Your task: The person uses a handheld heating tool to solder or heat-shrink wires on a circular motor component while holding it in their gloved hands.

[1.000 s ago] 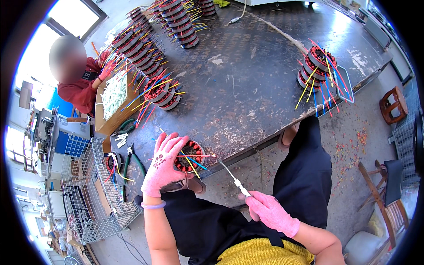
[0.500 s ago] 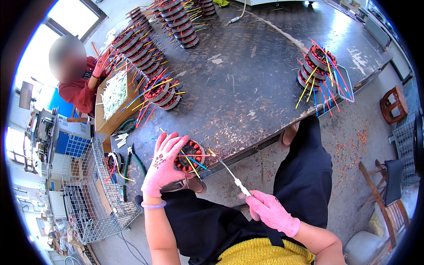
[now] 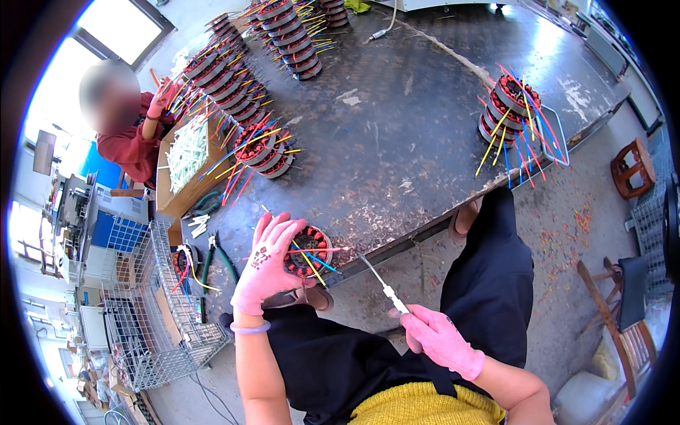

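A motor stator [image 3: 323, 248] with red windings lies at the table's near edge, with red, blue and yellow wires sticking out to its right. My left hand [image 3: 268, 269], in a pink glove, curls around its left side, the thumb at the lower rim. Part of the stator is hidden under the palm. In my gloved right hand [image 3: 440, 338] is a slim tool with a white handle and thin metal shaft, resembling a soldering iron [image 3: 388, 290]. Its bent tip is a little right of the red wire's end, apart from it.
Tall stacks of stators [image 3: 223, 88] stand at the back left, and a shorter stack [image 3: 511, 106] at the right. Pliers [image 3: 216, 262], a box of white sticks [image 3: 188, 156] and a wire basket [image 3: 152, 304] are at the left. Beyond the box sits a co-worker [image 3: 134, 145].
The tool's tip has moved right and down, away from the red wire's end. My left hand stays on the stator. The co-worker's gloved hand has lifted.
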`<state>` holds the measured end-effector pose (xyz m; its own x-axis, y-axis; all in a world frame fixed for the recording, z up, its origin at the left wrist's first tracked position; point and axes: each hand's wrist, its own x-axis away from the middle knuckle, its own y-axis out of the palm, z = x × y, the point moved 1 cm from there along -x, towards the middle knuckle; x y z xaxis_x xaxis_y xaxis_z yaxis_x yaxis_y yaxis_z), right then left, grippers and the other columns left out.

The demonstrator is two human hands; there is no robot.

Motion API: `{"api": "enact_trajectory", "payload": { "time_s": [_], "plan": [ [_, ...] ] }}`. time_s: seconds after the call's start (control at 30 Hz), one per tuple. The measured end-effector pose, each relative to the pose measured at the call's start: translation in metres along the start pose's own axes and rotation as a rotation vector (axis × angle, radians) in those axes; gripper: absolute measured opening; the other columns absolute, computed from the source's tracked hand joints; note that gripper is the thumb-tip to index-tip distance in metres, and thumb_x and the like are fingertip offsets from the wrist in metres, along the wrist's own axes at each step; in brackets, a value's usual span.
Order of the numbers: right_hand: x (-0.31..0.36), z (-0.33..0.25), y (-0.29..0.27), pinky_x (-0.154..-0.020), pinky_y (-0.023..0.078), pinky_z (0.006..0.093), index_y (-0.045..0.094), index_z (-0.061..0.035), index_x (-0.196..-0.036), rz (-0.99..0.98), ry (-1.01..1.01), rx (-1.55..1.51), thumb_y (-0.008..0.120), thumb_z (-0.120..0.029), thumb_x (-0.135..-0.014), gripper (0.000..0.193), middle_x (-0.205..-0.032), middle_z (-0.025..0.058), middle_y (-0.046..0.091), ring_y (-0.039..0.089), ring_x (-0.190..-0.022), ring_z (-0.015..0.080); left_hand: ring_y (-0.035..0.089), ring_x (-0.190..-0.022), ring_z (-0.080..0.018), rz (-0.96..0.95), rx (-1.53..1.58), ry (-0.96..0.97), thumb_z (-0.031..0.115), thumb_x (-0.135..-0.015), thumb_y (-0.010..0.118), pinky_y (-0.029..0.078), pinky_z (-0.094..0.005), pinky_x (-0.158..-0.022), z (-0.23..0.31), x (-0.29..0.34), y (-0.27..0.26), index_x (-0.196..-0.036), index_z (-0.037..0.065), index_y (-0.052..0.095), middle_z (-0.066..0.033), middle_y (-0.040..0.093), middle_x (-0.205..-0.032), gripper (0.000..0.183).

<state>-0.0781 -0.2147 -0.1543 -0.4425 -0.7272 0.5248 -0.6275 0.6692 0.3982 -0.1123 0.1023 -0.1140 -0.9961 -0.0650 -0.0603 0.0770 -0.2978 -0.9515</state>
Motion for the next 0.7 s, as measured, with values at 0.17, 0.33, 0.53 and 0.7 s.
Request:
{"api": "enact_trajectory", "payload": {
  "time_s": [0.17,0.33,0.53,0.7],
  "plan": [
    [0.014,0.000,-0.003,-0.054,0.033,0.0226,0.059,0.0013,-0.127,0.032,-0.073,-0.077,0.049,-0.023,-0.105,0.034,-0.065,-0.0020,0.047,0.042,-0.057,0.0060,0.045,-0.136,-0.0324,0.051,-0.003,0.006,0.035,-0.047,0.091,0.022,-0.0496,-0.122,-0.001,0.003,0.003,-0.132,0.006,0.055,-0.0148,0.059,-0.129,0.096],
    [0.041,-0.014,-0.008,-0.053,0.034,0.0237,0.059,0.0016,-0.125,0.064,-0.105,-0.080,0.050,-0.021,-0.105,0.032,-0.064,-0.0028,0.046,0.044,-0.057,0.0065,0.047,-0.132,-0.0356,0.036,0.206,-0.080,0.043,-0.048,0.092,0.024,-0.0484,-0.120,0.008,0.013,-0.011,-0.132,0.005,0.055,-0.0150,0.059,-0.129,0.099],
    [0.061,-0.022,-0.014,-0.052,0.029,0.0214,0.060,0.0010,-0.124,0.086,-0.201,-0.087,0.053,-0.022,-0.104,0.032,-0.065,-0.0045,0.047,0.039,-0.056,0.0042,0.033,-0.144,-0.0389,0.047,0.384,-0.071,0.046,-0.044,0.094,0.028,-0.0474,-0.118,0.038,0.028,-0.059,-0.138,0.008,0.052,-0.0118,0.055,-0.138,0.110],
    [0.071,-0.030,-0.009,-0.051,0.028,0.0209,0.060,0.0009,-0.124,0.103,-0.205,-0.041,0.052,-0.024,-0.104,0.033,-0.065,-0.0054,0.047,0.039,-0.054,0.0039,0.037,-0.142,-0.0379,0.094,0.529,-0.005,0.066,-0.049,0.087,0.029,-0.0477,-0.116,0.046,0.030,-0.071,-0.136,0.005,0.055,-0.0139,0.058,-0.135,0.111]
  ]
}}
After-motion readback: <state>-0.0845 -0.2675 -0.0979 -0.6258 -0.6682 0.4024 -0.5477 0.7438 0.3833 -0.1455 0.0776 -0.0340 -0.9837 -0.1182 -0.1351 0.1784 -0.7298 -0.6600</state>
